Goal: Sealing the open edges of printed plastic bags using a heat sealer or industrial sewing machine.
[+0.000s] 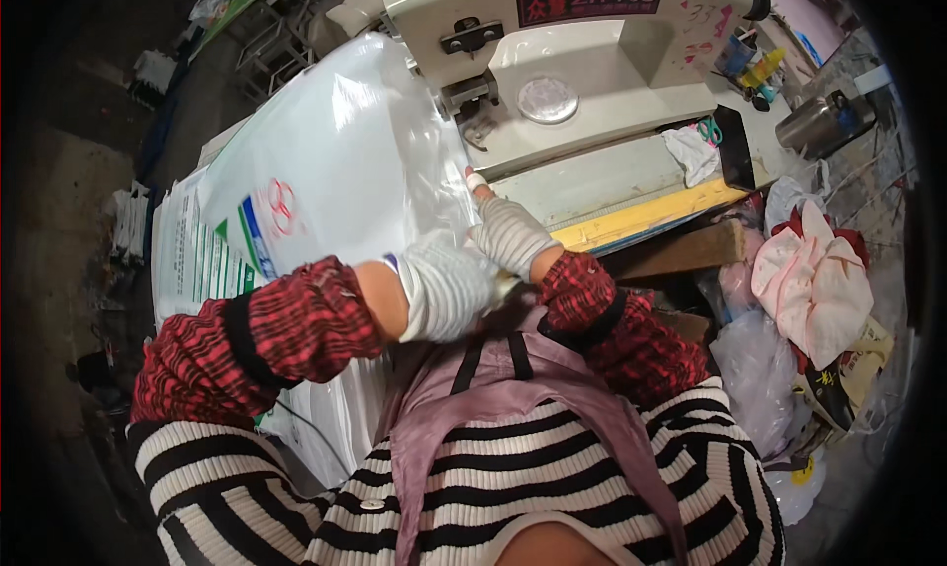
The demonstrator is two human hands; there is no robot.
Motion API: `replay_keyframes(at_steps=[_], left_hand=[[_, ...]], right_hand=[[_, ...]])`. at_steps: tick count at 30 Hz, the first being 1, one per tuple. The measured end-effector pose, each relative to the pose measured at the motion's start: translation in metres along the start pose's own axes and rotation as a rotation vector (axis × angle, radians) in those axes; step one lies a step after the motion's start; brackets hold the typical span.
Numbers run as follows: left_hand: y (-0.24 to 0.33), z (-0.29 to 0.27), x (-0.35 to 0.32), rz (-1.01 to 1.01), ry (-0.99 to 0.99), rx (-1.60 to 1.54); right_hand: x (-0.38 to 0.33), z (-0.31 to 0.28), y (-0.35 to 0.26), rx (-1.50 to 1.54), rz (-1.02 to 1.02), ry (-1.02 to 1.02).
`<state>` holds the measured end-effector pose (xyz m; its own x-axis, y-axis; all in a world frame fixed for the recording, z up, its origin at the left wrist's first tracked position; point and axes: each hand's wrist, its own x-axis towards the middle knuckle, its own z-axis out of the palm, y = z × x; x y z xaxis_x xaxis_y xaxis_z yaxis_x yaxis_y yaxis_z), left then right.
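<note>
White plastic sack (340, 137) lies just ahead of my left hand (449, 288), whose fingers are too blurred for me to tell if they grip, and left of my right hand (513, 236), its index finger stretched toward the sack's edge, the other fingers unclear. I'd keep that edge flat, fingertips clear of the sewing machine (582, 58). Farther from the fingers, it looks glossy, with blue-green print and red marking.

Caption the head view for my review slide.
Gloved left hand and right hand at a white plastic sack beside a sewing machine.
</note>
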<state>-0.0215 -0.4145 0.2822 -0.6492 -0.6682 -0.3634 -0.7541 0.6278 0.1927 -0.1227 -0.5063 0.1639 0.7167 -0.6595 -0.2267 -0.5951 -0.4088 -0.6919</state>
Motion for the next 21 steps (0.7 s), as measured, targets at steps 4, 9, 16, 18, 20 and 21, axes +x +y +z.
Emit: replay_keyframes(at_steps=[4, 9, 16, 18, 20, 21], left_hand=[[0.002, -0.019, -0.005, -0.282, -0.625, -0.103], [-0.005, 0.006, -0.022, 0.036, -0.101, -0.004], [0.071, 0.053, 0.03, 0.313, 0.018, 0.044], [0.054, 0.03, 0.011, 0.305, -0.066, -0.013], [0.011, 0.032, -0.018, 0.089, 0.027, -0.145], [-0.025, 0.058, -0.032, -0.082, 0.108, -0.42]], right_hand=[[-0.007, 0.006, 0.016, -0.041, -0.051, 0.062], [-0.003, 0.013, 0.023, 0.091, -0.151, 0.062], [-0.037, 0.022, 0.014, 0.532, 0.022, 0.012], [-0.037, 0.01, -0.008, -0.214, 0.1, -0.095], [-0.03, -0.004, -0.028, -0.239, 0.153, -0.148], [-0.021, -0.004, -0.031, -0.257, 0.111, -0.08]])
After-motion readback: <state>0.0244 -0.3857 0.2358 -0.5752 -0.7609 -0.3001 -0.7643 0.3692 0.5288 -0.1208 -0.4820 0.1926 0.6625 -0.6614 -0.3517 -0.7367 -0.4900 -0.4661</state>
